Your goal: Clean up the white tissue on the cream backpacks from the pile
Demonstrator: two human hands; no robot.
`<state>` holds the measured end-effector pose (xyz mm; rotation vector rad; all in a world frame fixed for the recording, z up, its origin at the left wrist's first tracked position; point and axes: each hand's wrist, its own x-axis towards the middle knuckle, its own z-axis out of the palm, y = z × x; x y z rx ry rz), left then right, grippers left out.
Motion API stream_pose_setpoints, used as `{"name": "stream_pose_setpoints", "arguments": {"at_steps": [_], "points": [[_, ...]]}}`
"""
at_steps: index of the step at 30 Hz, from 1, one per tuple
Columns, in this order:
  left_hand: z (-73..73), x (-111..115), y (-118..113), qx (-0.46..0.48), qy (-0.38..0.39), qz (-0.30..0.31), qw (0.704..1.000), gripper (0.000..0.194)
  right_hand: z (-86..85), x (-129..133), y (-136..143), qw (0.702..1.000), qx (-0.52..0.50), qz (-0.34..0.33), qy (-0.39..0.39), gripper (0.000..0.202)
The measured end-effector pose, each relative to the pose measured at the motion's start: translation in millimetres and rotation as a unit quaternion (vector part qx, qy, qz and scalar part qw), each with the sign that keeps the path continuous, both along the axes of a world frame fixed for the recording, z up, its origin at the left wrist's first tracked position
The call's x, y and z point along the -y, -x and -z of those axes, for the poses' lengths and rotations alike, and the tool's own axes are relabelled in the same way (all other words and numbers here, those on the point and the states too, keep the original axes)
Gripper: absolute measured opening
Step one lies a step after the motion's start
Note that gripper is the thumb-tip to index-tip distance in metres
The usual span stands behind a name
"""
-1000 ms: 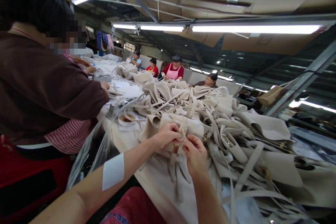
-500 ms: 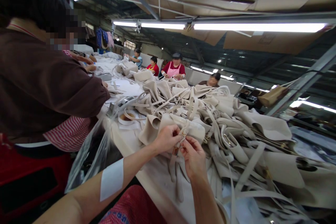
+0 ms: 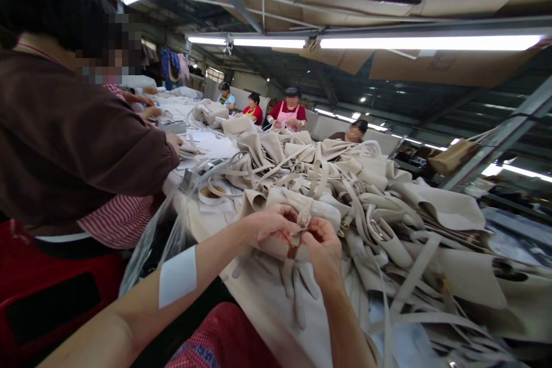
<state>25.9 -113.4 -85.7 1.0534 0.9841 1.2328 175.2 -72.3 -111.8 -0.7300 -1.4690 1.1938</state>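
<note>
Beige strap [image 3: 304, 219], right there between the two hands, with its small fitting sitting just above the fingertips! The left hand [image 3: 275, 224] comes in from one side, thumb and fingers pinched closed on the strap's edge. Opposite it, the right hand [image 3: 324, 243] has its thumb and forefinger closed on the strap too, a touch lower, the other fingers curled. Two pinches, almost meeting, and the strap runs up and down through the narrow space between them; exactly where each fingertip presses is partly hidden.

Just below the grip, an orange-brown piece [image 3: 292, 251] shows, and under that, beige strap ends [image 3: 298, 299] dangle over the near side of the table [image 3: 267, 316]. Behind the hands lies a beige bag [image 3: 325, 211], close up against the fitting. To the right, a big heap of beige bags [image 3: 457, 205] spreads out, and off to the left, near the left forearm, sits a tape roll [image 3: 207, 199].
</note>
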Motion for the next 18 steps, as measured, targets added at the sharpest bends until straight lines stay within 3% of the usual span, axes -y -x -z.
{"name": "stream_pose_setpoints", "arguments": {"at_steps": [2, 5, 8, 10, 12, 14, 16, 18], "points": [[-4.2, -2.4, 6.5, 0.012, 0.016, 0.001, 1.000, 0.029, 3.0, 2.6, -1.4, 0.999, 0.016, 0.015, -0.024, 0.024], [-2.0, -5.9, 7.8, 0.032, 0.009, -0.015, 0.999, 0.031, 11.9, 13.5, 1.0, 0.998, -0.045, 0.009, 0.044, 0.022], [7.6, -1.6, -1.2, 0.010, -0.045, -0.047, 0.998, 0.029, 20.9, 24.0, 6.5, 0.983, -0.117, -0.037, 0.138, 0.018], [14.2, 6.7, -9.8, -0.050, -0.114, -0.078, 0.989, 0.026, 23.4, 26.7, 9.5, 0.976, -0.138, -0.044, 0.160, 0.018], [18.3, 16.2, -17.4, -0.154, -0.199, -0.128, 0.959, 0.022, 22.2, 26.8, 11.1, 0.974, -0.154, -0.037, 0.163, 0.018], [19.6, 23.1, -22.0, -0.277, -0.265, -0.188, 0.904, 0.013, 18.2, 27.0, 11.3, 0.976, -0.153, -0.037, 0.148, 0.019], [19.5, 25.2, -23.4, -0.378, -0.292, -0.225, 0.849, 0.008, 13.4, 28.8, 10.6, 0.980, -0.140, -0.045, 0.135, 0.021], [19.5, 23.1, -23.3, -0.441, -0.298, -0.232, 0.814, 0.013, 10.4, 31.4, 9.4, 0.984, -0.121, -0.044, 0.126, 0.022]]}}
